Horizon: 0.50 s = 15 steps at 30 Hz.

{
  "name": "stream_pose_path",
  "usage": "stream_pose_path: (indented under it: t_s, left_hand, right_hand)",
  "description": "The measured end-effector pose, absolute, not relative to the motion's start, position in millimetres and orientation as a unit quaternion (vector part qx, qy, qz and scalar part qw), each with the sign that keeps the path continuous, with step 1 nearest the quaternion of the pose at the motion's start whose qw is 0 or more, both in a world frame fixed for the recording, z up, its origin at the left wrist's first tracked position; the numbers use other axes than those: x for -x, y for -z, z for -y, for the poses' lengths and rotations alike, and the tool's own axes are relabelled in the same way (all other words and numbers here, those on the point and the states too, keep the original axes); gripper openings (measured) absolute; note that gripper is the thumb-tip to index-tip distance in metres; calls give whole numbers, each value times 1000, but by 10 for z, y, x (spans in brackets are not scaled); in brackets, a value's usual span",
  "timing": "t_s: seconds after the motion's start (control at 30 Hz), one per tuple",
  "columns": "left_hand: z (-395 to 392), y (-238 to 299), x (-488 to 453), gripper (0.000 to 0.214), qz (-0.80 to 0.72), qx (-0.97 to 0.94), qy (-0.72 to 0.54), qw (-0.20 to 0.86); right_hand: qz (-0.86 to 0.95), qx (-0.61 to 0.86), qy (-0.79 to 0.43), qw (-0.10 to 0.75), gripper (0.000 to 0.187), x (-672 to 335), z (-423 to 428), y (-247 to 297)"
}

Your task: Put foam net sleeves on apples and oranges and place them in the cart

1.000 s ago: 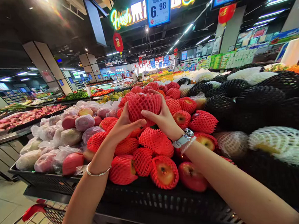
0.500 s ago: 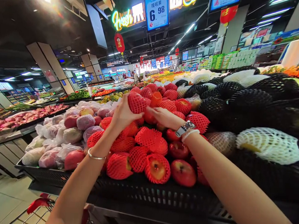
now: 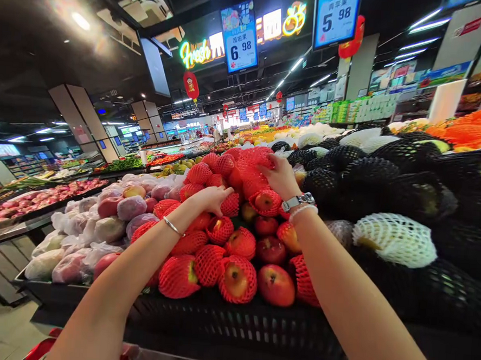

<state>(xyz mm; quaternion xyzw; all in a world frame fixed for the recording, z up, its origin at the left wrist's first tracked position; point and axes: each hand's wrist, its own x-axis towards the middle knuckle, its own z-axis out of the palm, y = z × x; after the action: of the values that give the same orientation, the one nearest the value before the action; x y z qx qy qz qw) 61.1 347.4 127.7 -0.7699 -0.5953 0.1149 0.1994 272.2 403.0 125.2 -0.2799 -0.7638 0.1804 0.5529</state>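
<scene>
A heap of red apples, most in red foam nets, fills a black display crate in front of me. My left hand, a thin bangle on its wrist, lies palm down on the netted apples mid-heap with its fingers stretched out. My right hand, with a watch and a bead bracelet on the wrist, reaches to the top of the heap. Its fingers curl over a netted apple there.
Bagged pink apples lie to the left of the heap. Fruit in black nets and one in a white net lie to the right. Price signs hang overhead. A red-handled trolley stands below the crate.
My left hand has come down from holding a netted apple in the air and now lies on the heap. My right hand has moved up to the top of the heap.
</scene>
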Motion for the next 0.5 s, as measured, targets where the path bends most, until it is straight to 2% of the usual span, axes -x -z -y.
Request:
stream_pose_path:
  t_s: [0.23,0.33,0.4,0.5]
  left_hand:
    - [-3484,-1169,-611,78,602,759,-204,144]
    - [-3509,-1191,-625,85,615,758,-203,84]
    - [-3525,-1242,-615,90,624,758,-186,39]
    - [-3516,-1325,-597,71,630,767,-123,-4]
  right_hand:
    - [745,350,-176,540,32,-2644,-4048,-1160]
    - [749,351,-174,534,34,-2610,-4005,-1156]
    - [751,349,-171,534,30,-2598,-3979,-1164]
    - [750,348,-166,537,18,-2587,-3949,-1179]
